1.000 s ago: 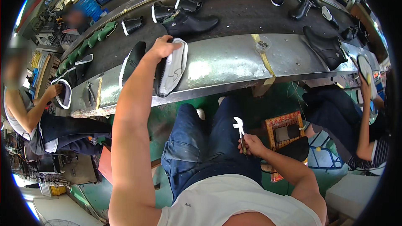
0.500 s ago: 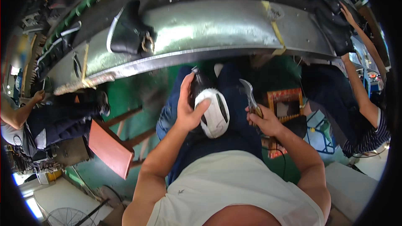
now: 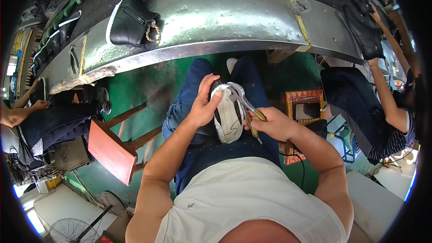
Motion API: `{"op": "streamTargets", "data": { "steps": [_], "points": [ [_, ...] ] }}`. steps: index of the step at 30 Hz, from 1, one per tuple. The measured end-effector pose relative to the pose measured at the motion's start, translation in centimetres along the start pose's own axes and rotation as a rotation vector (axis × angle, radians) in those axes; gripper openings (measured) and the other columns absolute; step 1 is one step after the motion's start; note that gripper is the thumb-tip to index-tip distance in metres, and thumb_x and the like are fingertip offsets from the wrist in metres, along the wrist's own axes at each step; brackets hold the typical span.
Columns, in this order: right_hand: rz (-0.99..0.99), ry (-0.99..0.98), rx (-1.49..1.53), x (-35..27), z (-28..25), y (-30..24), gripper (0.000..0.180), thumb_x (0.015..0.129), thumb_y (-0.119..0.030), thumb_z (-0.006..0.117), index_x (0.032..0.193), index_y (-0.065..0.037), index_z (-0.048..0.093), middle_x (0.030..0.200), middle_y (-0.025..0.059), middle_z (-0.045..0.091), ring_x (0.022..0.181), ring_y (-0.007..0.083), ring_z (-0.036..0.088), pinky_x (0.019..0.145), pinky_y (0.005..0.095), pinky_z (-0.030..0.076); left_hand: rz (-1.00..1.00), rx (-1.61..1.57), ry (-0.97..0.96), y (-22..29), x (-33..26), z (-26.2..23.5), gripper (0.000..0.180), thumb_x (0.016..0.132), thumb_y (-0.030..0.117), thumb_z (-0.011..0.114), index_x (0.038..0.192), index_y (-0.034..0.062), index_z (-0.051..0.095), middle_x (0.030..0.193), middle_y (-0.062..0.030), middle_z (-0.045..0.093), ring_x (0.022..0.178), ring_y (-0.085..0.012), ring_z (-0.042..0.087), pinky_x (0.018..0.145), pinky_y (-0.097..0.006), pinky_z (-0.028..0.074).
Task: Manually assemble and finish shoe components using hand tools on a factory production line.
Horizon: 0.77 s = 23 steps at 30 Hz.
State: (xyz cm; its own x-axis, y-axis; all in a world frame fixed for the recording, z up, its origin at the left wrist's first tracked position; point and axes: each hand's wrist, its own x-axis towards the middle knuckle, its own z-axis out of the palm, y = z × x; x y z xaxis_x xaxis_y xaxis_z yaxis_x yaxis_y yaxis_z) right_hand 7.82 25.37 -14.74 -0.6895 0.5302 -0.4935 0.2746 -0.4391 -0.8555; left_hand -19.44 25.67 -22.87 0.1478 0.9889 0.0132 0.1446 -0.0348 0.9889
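My left hand (image 3: pixel 205 102) grips a black boot (image 3: pixel 227 123) in my lap, its pale underside turned up with a fuzzy white rim and dark marks on it. The thumb presses on that underside, and the fingers wrap round the far side. In my right hand (image 3: pixel 275 125) is a pair of pincers (image 3: pixel 246 103) with yellowish handles, which stand apart. The curved metal head lies over the boot's right edge near its far end. Whether the jaws pinch anything there is too small to tell.
A metal-topped bench (image 3: pixel 216 22) runs across in front, bearing a black boot (image 3: pixel 130 20) with a cord loop and a small clear cup (image 3: pixel 300 5). A reddish stool (image 3: pixel 110 153) stands left, a wooden crate-like seat (image 3: pixel 306 105) right. People sit working on both sides.
My right hand has brought the pincers leftward from beside the boot onto its edge. The boot's underside has turned a little, showing more of its marks. The bench appears higher in view.
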Motion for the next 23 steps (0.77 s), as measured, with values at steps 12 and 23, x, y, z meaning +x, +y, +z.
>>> {"op": "streamTargets", "data": {
  "steps": [12,23],
  "points": [
    [0.046,0.355,-0.183,4.7,-0.2,6.2,0.026,0.103,-0.022,0.055,0.090,0.000,0.058,0.069,0.0061,0.065,0.057,0.0129,0.061,0.056,0.0295,0.050,-0.372,-0.414,-0.088,-4.1,3.6,1.9,0.047,0.100,0.018,0.066,0.143,0.0078,0.052,0.121,-0.0064,0.064,0.109,-0.0147,0.060,0.096,-0.031,0.050],
    [0.087,0.372,-0.684,1.8,-1.3,5.0,0.032,0.100,-0.031,0.061,0.099,0.001,0.061,0.088,0.0171,0.074,0.084,0.0302,0.074,0.077,0.0457,0.056,-0.556,-0.592,-0.103,-3.8,4.4,2.5,0.048,0.096,0.010,0.066,0.143,0.0098,0.055,0.120,-0.0084,0.067,0.105,-0.0179,0.066,0.092,-0.033,0.054]
  ]
}}
